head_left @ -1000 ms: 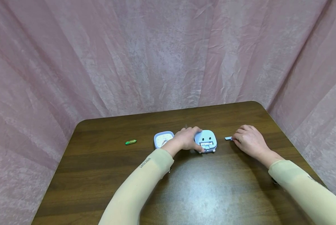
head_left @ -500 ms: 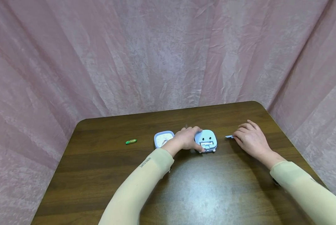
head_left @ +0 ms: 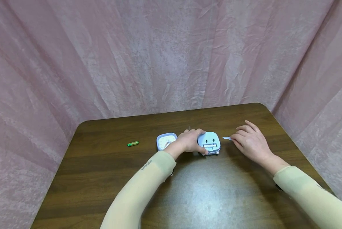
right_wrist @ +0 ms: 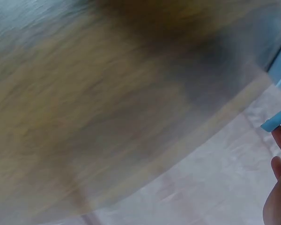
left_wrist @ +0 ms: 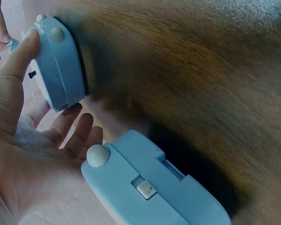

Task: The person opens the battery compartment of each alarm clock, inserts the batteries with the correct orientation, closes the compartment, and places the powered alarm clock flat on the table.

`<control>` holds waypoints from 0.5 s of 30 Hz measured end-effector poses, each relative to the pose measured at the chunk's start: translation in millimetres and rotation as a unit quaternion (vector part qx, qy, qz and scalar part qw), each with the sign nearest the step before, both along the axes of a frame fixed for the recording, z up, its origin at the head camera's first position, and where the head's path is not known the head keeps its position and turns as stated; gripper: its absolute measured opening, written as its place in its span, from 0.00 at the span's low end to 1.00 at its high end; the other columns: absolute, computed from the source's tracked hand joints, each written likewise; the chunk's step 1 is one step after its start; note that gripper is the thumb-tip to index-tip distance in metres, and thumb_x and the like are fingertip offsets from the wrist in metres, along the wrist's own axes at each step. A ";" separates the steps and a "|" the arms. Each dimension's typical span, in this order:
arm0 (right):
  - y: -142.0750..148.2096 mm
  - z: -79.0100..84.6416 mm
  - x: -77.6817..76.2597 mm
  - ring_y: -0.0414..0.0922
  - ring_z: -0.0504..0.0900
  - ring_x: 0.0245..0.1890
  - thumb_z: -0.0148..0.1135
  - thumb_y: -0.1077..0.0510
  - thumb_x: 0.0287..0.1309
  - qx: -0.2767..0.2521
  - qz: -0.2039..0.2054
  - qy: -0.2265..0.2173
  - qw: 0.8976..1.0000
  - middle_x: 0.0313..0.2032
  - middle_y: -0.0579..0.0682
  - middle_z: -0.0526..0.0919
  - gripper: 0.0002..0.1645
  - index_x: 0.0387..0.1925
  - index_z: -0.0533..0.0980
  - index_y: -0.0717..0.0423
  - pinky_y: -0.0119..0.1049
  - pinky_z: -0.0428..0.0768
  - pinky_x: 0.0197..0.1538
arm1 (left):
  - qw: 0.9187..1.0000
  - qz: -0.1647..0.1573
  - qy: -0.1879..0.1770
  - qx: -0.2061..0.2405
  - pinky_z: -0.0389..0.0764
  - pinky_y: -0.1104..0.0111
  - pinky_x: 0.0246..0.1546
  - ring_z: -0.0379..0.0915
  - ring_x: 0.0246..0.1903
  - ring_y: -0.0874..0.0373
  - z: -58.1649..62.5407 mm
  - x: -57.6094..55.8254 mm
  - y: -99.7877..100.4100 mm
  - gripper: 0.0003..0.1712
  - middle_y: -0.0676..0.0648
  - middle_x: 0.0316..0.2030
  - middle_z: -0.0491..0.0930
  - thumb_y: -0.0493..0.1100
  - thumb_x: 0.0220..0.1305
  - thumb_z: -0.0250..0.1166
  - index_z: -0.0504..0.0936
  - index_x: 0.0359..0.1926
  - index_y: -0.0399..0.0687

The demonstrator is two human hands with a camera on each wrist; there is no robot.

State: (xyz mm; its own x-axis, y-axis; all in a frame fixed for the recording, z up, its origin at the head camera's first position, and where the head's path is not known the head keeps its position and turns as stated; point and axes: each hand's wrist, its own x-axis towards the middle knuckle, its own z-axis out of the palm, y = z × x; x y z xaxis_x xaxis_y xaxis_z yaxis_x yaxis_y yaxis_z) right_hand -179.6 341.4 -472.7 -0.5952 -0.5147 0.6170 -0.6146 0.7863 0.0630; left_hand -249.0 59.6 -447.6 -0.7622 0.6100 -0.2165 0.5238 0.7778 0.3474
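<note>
A light blue alarm clock (head_left: 211, 136) lies face down on the table, its battery compartment uncovered and two dark knobs on its back. My left hand (head_left: 187, 141) grips this clock from its left side, thumb at the near edge and fingers round the far side. Just right of it, my right hand (head_left: 251, 143) pinches a small blue battery cover (head_left: 226, 138) between thumb and index finger, held above the table. The cover also shows in the right wrist view, its tip pointing toward the clock. Beside my left wrist a second blue clock (head_left: 166, 141) lies face up, partly hidden.
A green battery (head_left: 133, 144) lies on the wooden table (head_left: 102, 178), left of the clocks. Pink curtains (head_left: 171, 57) hang behind the table's far edge and along its sides. In the left wrist view, the second clock (left_wrist: 150, 187) sits close under my left hand.
My right hand has carried the battery cover left toward the face-down clock, its other fingers spreading. My left hand has kept its grip on the clock.
</note>
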 end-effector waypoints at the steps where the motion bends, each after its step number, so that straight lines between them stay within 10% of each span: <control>1: -3.2 1.5 0.6 0.58 0.81 0.46 0.66 0.60 0.55 0.000 0.006 0.004 1.000 0.32 0.49 0.88 0.06 0.34 0.86 0.56 0.58 0.58 0.72 | 1.000 -0.001 0.002 0.000 0.73 0.59 0.54 0.69 0.57 0.51 0.0 0.1 -0.3 0.53 0.51 0.66 0.73 0.68 0.53 0.76 0.65 0.76 0.62; 15: -46.2 7.1 5.0 0.56 0.83 0.47 0.65 0.61 0.57 -0.003 0.046 0.016 0.999 0.31 0.47 0.88 0.04 0.31 0.85 0.55 0.56 0.61 0.71 | 1.000 -0.008 0.017 -0.006 0.71 0.56 0.59 0.68 0.62 0.49 -1.3 0.9 -0.9 0.54 0.50 0.66 0.72 0.71 0.53 0.74 0.65 0.76 0.62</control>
State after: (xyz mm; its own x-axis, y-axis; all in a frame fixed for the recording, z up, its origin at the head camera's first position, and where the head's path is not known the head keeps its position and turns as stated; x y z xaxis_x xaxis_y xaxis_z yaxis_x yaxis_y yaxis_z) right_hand -174.5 295.2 -465.6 -0.5252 -0.5634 0.6377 -0.6826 0.7265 0.0797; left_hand -248.1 58.7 -448.9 -0.7593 0.6196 -0.1989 0.5475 0.7734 0.3194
